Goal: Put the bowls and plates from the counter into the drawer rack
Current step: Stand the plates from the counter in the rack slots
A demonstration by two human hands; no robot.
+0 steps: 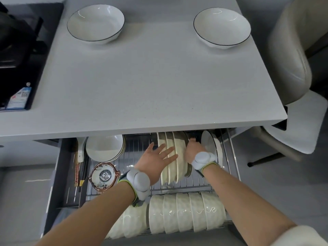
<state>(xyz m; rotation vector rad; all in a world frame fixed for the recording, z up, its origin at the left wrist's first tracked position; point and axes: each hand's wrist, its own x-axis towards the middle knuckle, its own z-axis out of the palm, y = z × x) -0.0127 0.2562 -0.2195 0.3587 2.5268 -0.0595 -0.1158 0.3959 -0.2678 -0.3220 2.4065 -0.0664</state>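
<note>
Two white bowls with thin dark rims stand on the grey counter [142, 82], one at the far left [95, 23] and one at the far right [221, 26]. Below, the drawer rack [195, 186] is pulled out. Several white plates [171, 157] stand on edge in its middle. My left hand [156, 159] lies flat with fingers spread against the leftmost plates. My right hand [193, 150] grips the rim of a dark-rimmed plate [188, 170] at the right end of that row. Its fingertips are hidden behind the plate.
In the rack sit a stack of white bowls [104, 148] at back left, a patterned glass dish [103, 176], a row of white bowls on edge [177, 213] in front, and more plates [211, 146] at right. Chopsticks [79, 172] lie left. A chair [291, 68] stands right.
</note>
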